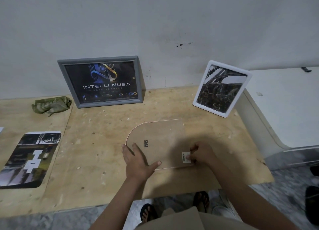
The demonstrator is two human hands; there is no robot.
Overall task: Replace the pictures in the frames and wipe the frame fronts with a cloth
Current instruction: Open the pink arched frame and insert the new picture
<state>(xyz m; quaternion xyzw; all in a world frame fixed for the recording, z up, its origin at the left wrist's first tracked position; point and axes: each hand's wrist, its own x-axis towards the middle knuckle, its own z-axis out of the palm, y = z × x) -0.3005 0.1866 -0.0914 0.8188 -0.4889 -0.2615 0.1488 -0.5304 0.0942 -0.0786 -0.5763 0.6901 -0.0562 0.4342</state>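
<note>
Head view. Fingers [189,158] of the right hand [201,153]: curled, pinching at the white barcode label [186,157] near the 4 o'clock corner of the arched frame back [160,140]; whether they pinch the label itself or a tab under it cannot be told.

Left hand [138,159]: fingers straight, palm laid flat on the board's 8 o'clock edge, thumb out along the near edge; it holds nothing and presses the board down.

Arched frame back: brown board, face down on the counter [96,143], centre of the work area. Long axis runs 9 to 3 o'clock, rounded end toward 9, square end toward 3. A small black hanger [146,143] sits just beyond the left fingertips. The right hand is nearer the square end, where the next move appears to lie; the left is placed to steady.

Grey frame [101,82]: at 11 o'clock, leaning on the wall, dark logo picture inside.

White frame [222,88]: at 1 o'clock, propped upright, tilted.

Loose print [29,159]: at 9 o'clock, flat, well apart from both hands.

Green cloth [51,104]: at 10 o'clock, crumpled, just beside the grey frame; wiping judged not yet begun on this piece.
</note>
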